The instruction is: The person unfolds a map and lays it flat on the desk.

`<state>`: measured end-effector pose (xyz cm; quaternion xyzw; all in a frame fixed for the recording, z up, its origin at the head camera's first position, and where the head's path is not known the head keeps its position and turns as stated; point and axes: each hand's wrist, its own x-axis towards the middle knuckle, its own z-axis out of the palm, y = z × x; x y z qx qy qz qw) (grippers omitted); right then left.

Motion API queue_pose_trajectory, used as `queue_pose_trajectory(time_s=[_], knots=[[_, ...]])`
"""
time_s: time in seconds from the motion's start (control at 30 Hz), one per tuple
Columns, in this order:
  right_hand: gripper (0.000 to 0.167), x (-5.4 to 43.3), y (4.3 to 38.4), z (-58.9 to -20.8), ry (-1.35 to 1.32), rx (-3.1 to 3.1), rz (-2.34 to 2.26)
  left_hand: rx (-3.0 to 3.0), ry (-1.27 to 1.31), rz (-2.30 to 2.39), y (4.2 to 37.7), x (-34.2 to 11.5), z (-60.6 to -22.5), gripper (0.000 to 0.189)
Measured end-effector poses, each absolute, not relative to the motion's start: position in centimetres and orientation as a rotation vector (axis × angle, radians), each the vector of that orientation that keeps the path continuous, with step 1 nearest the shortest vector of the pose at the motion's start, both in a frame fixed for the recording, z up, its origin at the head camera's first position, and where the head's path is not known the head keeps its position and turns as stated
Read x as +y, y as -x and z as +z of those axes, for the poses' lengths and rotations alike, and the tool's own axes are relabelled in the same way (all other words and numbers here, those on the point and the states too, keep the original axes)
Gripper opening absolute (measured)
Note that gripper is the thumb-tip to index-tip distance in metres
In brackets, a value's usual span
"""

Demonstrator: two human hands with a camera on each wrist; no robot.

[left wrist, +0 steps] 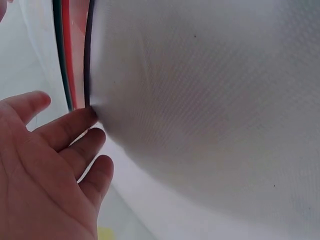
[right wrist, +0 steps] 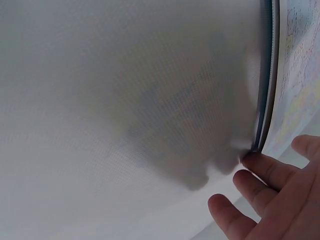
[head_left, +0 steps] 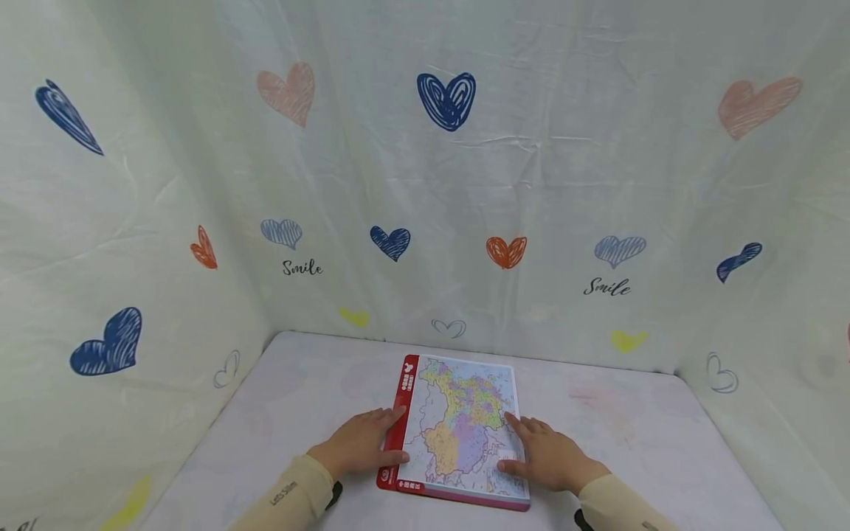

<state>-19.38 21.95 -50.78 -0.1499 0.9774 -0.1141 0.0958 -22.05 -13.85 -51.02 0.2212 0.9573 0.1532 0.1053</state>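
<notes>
A rectangular map board (head_left: 458,413) lies flat on the table, printed with a many-coloured map and a red strip along its left side. My left hand (head_left: 358,444) is at that red side, thumb over the printed face and fingers extended along the edge. Across from it, my right hand (head_left: 553,456) rests at the right edge, its thumb on the map's lower right. In the left wrist view, fingertips touch the foot of the board's layered red and dark side (left wrist: 72,55). The right wrist view has the fingertips low against the opposite edge (right wrist: 268,75).
The pale table (head_left: 617,428) spreads out on both sides of the board. A white curtain (head_left: 564,184) with printed hearts and "Smile" lettering stands behind the table and along its left and right sides.
</notes>
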Motion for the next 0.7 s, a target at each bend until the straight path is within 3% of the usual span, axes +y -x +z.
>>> queue_pose_trajectory(time_s=[0.7], knots=[[0.097,21.9,19.62,-50.35,0.394,2.921,-0.564,2.697,-0.516,1.02,22.64,-13.6,-51.0,0.08]])
